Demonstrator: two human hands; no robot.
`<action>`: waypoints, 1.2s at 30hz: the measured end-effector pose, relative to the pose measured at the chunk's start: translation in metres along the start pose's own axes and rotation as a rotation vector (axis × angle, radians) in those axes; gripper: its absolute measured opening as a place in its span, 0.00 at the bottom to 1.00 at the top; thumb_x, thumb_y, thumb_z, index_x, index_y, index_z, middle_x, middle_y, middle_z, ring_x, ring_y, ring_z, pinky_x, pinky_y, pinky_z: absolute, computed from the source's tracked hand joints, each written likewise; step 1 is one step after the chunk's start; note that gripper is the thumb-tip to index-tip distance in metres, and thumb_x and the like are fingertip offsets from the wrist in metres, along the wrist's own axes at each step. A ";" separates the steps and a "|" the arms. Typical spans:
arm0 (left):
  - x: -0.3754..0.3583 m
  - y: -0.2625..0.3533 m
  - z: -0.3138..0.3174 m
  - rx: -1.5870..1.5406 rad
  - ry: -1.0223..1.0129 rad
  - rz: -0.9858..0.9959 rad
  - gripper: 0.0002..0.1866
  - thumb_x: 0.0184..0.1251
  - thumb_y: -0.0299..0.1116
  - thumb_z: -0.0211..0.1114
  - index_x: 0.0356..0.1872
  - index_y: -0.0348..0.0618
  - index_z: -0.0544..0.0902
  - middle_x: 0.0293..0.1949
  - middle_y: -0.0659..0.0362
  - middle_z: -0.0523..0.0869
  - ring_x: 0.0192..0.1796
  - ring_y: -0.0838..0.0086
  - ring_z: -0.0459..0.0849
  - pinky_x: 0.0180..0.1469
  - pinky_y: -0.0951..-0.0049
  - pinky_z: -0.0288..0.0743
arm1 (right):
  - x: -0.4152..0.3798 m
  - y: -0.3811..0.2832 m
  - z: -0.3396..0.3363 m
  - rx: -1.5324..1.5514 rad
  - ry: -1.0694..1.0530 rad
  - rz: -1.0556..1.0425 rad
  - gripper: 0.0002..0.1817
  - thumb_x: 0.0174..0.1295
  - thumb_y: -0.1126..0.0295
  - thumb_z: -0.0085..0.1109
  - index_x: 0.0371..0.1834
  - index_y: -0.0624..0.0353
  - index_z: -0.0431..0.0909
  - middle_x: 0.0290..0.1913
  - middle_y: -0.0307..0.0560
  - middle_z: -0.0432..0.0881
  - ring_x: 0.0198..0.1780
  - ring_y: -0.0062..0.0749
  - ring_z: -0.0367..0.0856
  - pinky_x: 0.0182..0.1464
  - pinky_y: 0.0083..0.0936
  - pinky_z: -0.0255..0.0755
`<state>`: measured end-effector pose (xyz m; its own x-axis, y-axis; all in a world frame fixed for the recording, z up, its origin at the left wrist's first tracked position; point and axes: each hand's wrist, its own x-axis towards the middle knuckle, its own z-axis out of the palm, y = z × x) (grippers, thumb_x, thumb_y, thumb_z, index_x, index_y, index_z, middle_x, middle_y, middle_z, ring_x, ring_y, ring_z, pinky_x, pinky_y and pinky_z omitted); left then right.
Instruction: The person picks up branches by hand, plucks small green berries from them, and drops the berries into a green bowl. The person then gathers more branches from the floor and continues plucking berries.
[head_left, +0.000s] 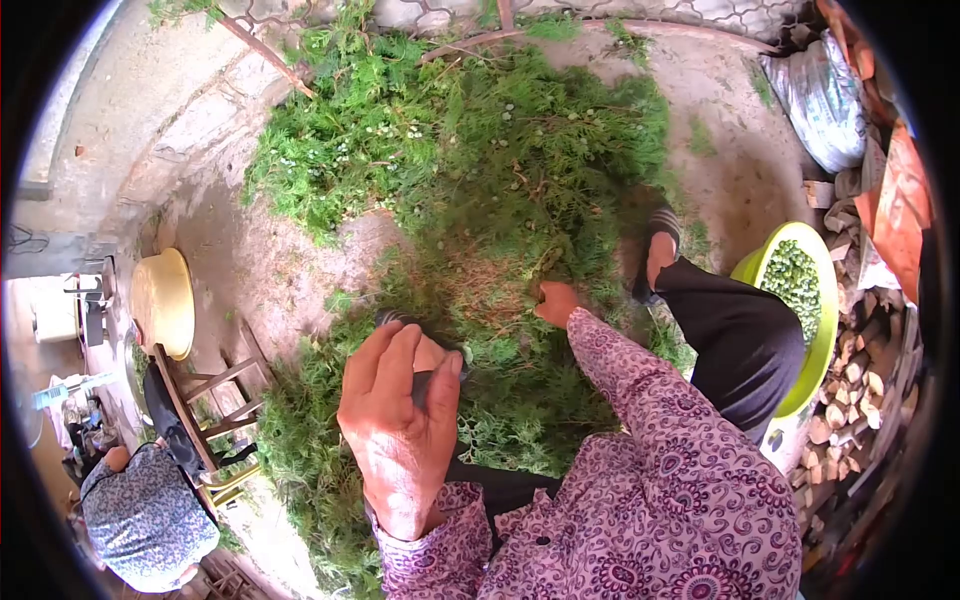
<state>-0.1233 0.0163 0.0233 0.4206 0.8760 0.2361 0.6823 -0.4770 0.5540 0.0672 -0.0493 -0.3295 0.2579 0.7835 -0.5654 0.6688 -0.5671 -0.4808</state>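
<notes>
My left hand (pixel 400 420) is raised close to the camera, its fingers curled in and the thumb bent toward them. Whatever it may hold is too small or hidden to tell. Lower down, my right hand (pixel 557 303) reaches into the cut evergreen branches (pixel 540 150), fingertips pressed together among the foliage. What lies between those fingertips does not show clearly. Small pale green cones dot the scale-leaved sprigs, which spread over the ground in front of me and around my feet. Brown dry litter (pixel 488 290) lies beside my right hand.
A yellow-green basin (pixel 826 345) holding many small green cones (pixel 790 285) stands by my right leg. Beyond it are stacked firewood (pixel 850 400) and a white sack (pixel 820 105). At left are a yellow basin (pixel 180 300), a wooden chair frame (pixel 225 380) and another person (pixel 150 515).
</notes>
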 end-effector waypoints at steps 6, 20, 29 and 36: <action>0.002 0.005 0.005 -0.060 -0.007 0.047 0.16 0.44 0.25 0.69 0.37 0.33 0.78 0.39 0.44 0.80 0.40 0.53 0.80 0.41 0.65 0.75 | -0.024 0.026 -0.033 0.994 -0.221 0.359 0.14 0.59 0.71 0.53 0.45 0.68 0.69 0.32 0.46 0.74 0.25 0.28 0.77 0.20 0.25 0.64; 0.011 0.012 0.009 0.002 -0.044 0.091 0.16 0.45 0.26 0.69 0.37 0.33 0.77 0.37 0.46 0.79 0.36 0.55 0.79 0.38 0.67 0.75 | 0.042 -0.003 -0.095 0.099 0.356 0.191 0.16 0.47 0.62 0.59 0.25 0.67 0.75 0.31 0.55 0.77 0.33 0.46 0.75 0.38 0.39 0.70; 0.013 0.019 0.004 -0.077 -0.025 0.096 0.14 0.48 0.27 0.66 0.36 0.31 0.78 0.37 0.44 0.80 0.37 0.54 0.80 0.38 0.68 0.73 | 0.015 -0.008 -0.143 0.139 0.231 -0.089 0.13 0.45 0.64 0.60 0.25 0.65 0.80 0.26 0.54 0.78 0.27 0.42 0.76 0.35 0.37 0.70; 0.014 0.025 0.020 -0.238 -0.131 0.192 0.14 0.49 0.29 0.66 0.37 0.32 0.79 0.32 0.47 0.81 0.32 0.61 0.81 0.33 0.68 0.73 | -0.086 -0.077 -0.245 0.319 0.124 -0.306 0.15 0.45 0.63 0.61 0.25 0.67 0.80 0.19 0.47 0.76 0.20 0.28 0.70 0.26 0.28 0.67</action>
<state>-0.0882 0.0148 0.0245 0.6121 0.7474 0.2583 0.4308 -0.5892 0.6836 0.1645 -0.0110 -0.0792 0.1763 0.9407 -0.2899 0.4844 -0.3393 -0.8064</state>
